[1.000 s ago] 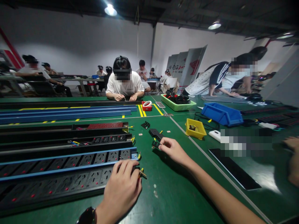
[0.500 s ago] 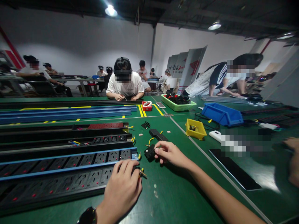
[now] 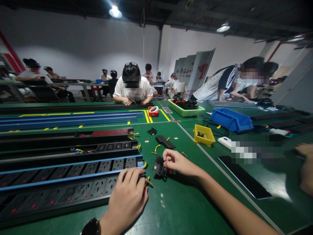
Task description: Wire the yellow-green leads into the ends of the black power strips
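My left hand (image 3: 129, 194) lies over the end of the nearest black power strip (image 3: 70, 197), fingers bent around it and hiding that end. Just past its fingertips a yellow wire end (image 3: 147, 180) and a screw stick out. My right hand (image 3: 176, 163) pinches a small black end cap (image 3: 158, 166) above the green table, a short way right of the strip. Behind the nearest strip lies a blue-edged power strip (image 3: 90, 168) with a yellow wire at its end. Beyond the end cap are more black end parts (image 3: 164, 141) and loose screws (image 3: 184, 154).
Farther back lie more socket strips (image 3: 111, 147) and blue rails (image 3: 73, 119). A yellow bin (image 3: 203, 141), a blue bin (image 3: 234, 122) and a green basket (image 3: 188, 112) stand right of centre. A dark phone-like slab (image 3: 244, 179) lies at right. Co-workers lean over the table.
My right hand has turned the end cap and brought it slightly down and to the right. A screw behind that hand now shows more fully. My left hand stays on the strip.
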`<state>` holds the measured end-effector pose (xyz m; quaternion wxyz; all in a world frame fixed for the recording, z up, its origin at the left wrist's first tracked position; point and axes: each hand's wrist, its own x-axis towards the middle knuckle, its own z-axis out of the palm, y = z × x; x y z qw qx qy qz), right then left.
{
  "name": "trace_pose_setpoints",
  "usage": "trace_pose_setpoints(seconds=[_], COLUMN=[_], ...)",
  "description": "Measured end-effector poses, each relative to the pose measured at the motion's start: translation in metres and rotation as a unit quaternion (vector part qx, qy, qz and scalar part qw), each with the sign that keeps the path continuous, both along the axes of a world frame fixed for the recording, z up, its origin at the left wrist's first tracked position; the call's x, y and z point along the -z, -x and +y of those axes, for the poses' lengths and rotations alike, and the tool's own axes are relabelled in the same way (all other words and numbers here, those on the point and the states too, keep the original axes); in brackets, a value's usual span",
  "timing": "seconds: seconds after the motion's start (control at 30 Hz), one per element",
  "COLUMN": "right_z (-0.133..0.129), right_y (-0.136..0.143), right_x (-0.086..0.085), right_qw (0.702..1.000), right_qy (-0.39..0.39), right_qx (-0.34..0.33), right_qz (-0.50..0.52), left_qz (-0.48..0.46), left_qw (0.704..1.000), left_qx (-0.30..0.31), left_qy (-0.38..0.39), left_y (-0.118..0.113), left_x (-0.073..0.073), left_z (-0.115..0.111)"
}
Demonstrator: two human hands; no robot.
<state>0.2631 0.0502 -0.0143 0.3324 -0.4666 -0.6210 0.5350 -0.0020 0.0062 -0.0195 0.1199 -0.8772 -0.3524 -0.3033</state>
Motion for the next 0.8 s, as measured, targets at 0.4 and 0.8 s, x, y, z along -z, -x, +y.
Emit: trace_pose_setpoints(seconds=[0.4,0.8], right_z=[-0.004,-0.012], right_y=[0.001,0.013], right_x=[-0.003,-0.002], right_qw=[0.992,0.978], right_qy=[-0.024,-0.117], right_qx=[-0.119,-0.097], right_qz=[-0.031,-0.140], left_qz=[0.014,0.004], left_qw=[1.000,0.999], left_qx=[-0.005,0.016], left_qy=[-0.005,0.034], left_y=[0.001,0.002], left_x=[0.000,-0.003], left_z=[0.000,-0.003])
